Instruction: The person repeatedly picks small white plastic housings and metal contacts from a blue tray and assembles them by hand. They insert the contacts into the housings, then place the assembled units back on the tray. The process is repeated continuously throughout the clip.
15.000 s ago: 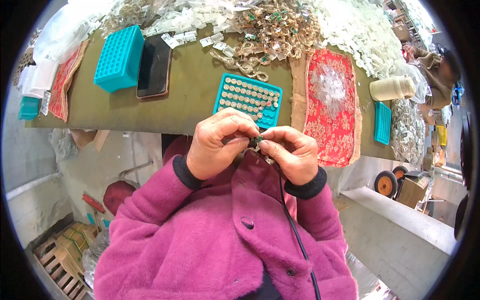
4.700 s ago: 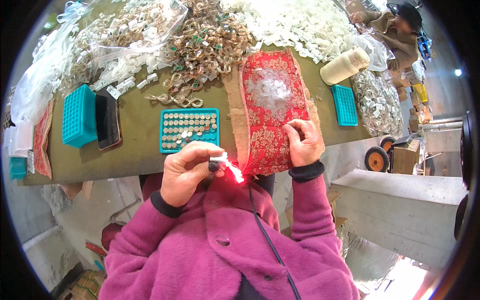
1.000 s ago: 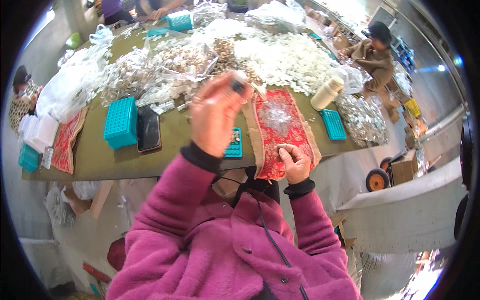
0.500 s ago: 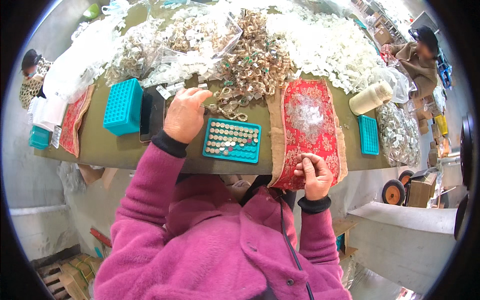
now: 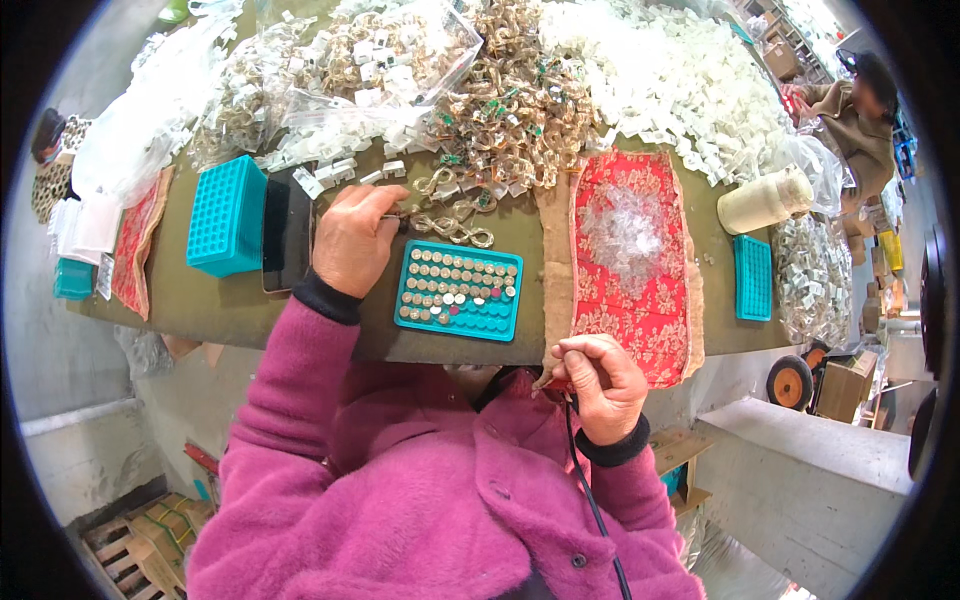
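My left hand (image 5: 355, 240) is above the table with its fingers curled in toward the thumb, beside a line of clear gold-tinted rings (image 5: 452, 230). Whatever it may pinch is too small to name. Just right of it lies a teal tray (image 5: 407, 318), its rows of round wells largely filled with small silvery discs (image 5: 450, 272), plus a few white and dark red ones. At the near left corner of a red floral cloth pad (image 5: 660, 350), my right hand (image 5: 600, 385) has thumb and fingertips pressed together; anything between them is hidden. Transparent bits (image 5: 630, 240) are heaped on the pad.
Heaps of gold-tinted rings (image 5: 515, 110) and white plastic pieces (image 5: 670, 90) cover the far table. A teal block rack (image 5: 225, 220) and dark flat device (image 5: 288, 235) stand left. Rightward are a cream cylinder (image 5: 765, 202), another teal tray (image 5: 753, 280) and a co-worker (image 5: 855, 125).
My right hand has moved nearer to me and left, from over the red pad to its near corner. My left hand has shifted slightly left, its fingers now more curled. The view has shifted slightly.
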`<state>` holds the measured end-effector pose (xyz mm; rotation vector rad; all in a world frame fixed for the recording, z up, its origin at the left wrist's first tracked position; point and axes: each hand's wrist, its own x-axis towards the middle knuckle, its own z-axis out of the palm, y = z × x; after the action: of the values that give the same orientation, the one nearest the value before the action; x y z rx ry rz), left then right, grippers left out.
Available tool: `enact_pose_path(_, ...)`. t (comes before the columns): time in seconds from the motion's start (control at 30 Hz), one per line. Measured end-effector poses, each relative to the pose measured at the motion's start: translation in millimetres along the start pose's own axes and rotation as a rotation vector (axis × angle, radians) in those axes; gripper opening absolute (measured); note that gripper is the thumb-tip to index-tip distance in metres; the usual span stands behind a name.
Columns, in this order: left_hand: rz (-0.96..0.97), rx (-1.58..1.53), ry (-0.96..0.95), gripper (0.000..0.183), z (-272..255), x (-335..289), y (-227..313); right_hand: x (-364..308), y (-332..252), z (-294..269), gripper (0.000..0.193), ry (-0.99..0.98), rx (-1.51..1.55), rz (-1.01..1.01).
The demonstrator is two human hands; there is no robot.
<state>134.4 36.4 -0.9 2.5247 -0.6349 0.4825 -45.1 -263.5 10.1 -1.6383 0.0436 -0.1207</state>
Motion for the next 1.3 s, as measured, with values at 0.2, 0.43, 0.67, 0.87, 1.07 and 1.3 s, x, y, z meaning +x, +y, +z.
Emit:
enact_pose_path(0.2,-0.493,-0.982,0.171,0.017,-11.0,-5.4,36.5,9.0,-22.2,16.8,0.014,-0.084,0.044,0.089)
enact_pose_path(0.43,-0.052,-0.607,0.300,0.022,18.6,-27.9,99.5,52.5,-7.7,48.0,0.035,-0.121,0.228,0.139)
enact_pose_path(0.67,0.143,-0.626,0.120,0.028,20.7,-32.1,123.3,74.2,4.1,40.7,0.026,0.051,0.313,0.146)
enact_pose_path(0.87,-0.210,-0.827,0.048,0.033,22.2,-17.4,130.9,69.8,1.7,20.3,0.013,0.111,0.020,0.066)
enact_pose_path(1.07,-0.298,-1.037,-0.082,0.023,39.6,-1.5,128.9,65.7,7.3,9.1,0.014,0.127,-0.271,-0.019)
enact_pose_path(1.3,-0.418,-1.137,-0.114,0.025,46.6,-4.3,134.5,58.3,10.8,13.3,0.019,0.080,0.195,0.049)
